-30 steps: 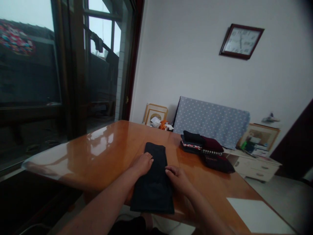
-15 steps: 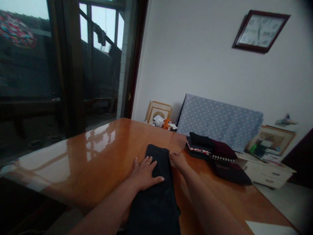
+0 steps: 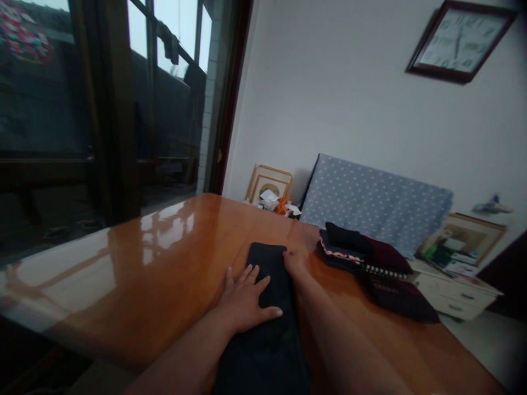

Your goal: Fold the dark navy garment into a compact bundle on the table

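Left hand (image 3: 242,300) lies spread flat on the folded dark garment (image 3: 274,340) on the glossy wooden table (image 3: 135,274), while the right hand (image 3: 293,262) curls at its far edge, any pinch hard to tell, and uneven pulling could skew the fold.

The table (image 3: 123,274) is smooth, shiny wood, and light gleams on it. On the table, the folded dark cloth (image 3: 272,269) looks soft and not shiny. The pile of clothes (image 3: 382,263) beside it is dull cloth too. Past the table, the dotted cover (image 3: 370,203) is cloth, and the picture frame (image 3: 269,182) looks like wood.
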Motion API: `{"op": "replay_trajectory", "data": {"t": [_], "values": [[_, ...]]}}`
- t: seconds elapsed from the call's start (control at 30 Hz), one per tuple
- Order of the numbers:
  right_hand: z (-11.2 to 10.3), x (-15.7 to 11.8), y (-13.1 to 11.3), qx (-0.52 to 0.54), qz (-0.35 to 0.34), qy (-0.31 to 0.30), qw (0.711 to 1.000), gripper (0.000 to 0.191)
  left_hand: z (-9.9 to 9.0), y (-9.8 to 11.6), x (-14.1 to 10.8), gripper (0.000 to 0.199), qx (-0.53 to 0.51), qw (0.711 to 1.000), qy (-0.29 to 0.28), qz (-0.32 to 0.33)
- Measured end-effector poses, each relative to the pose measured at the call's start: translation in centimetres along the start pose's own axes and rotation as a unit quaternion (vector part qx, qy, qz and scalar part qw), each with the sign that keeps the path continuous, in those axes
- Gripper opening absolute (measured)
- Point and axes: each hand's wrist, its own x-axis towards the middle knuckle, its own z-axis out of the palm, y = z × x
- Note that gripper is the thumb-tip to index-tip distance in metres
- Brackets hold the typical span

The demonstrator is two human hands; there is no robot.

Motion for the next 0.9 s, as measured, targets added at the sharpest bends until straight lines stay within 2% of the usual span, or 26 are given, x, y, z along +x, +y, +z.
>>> {"op": "replay_trajectory", "data": {"t": [0.1, 0.3, 0.4, 0.47, 0.57, 0.67, 0.8, 0.9], "values": [[-0.1, -0.8, 0.2, -0.024, 0.029, 0.016, 0.999, 0.045, 0.0, 0.0, 0.1, 0.093, -0.003, 1.0, 0.002, 0.002], [-0.7, -1.9, -0.1, -0.053, 0.052, 0.019, 0.997, 0.038, 0.3, -0.2, 0.2, 0.093, 0.004, 1.0, 0.003, 0.0], [-1.2, -2.1, -1.0, -0.056, 0.038, 0.04, 0.997, 0.042, 0.4, -0.2, 0.2, 0.093, 0.004, 1.0, 0.004, 0.003], [-1.3, -2.3, -1.7, -0.065, -0.008, 0.05, 0.997, 0.044, 0.3, -0.2, 0.2, 0.094, 0.004, 1.0, 0.002, 0.005], [-0.9, -2.6, -2.2, -0.101, -0.099, -0.028, 0.989, 0.05, 0.3, -0.2, 0.2, 0.094, 0.005, 1.0, -0.001, 0.003], [-0.2, -2.5, -1.9, -0.128, -0.116, -0.12, 0.978, 0.058, 0.3, -0.3, 0.3, 0.094, 0.005, 1.0, -0.001, 0.001], [0.3, -1.9, -1.6, -0.138, -0.102, -0.146, 0.974, 0.064, 0.4, -0.3, 0.3, 0.094, 0.002, 1.0, 0.002, 0.004], [0.2, -1.5, -2.6, -0.146, -0.108, -0.131, 0.975, 0.065, 0.3, -0.2, 0.2, 0.093, -0.002, 1.0, 0.003, 0.004]]}}
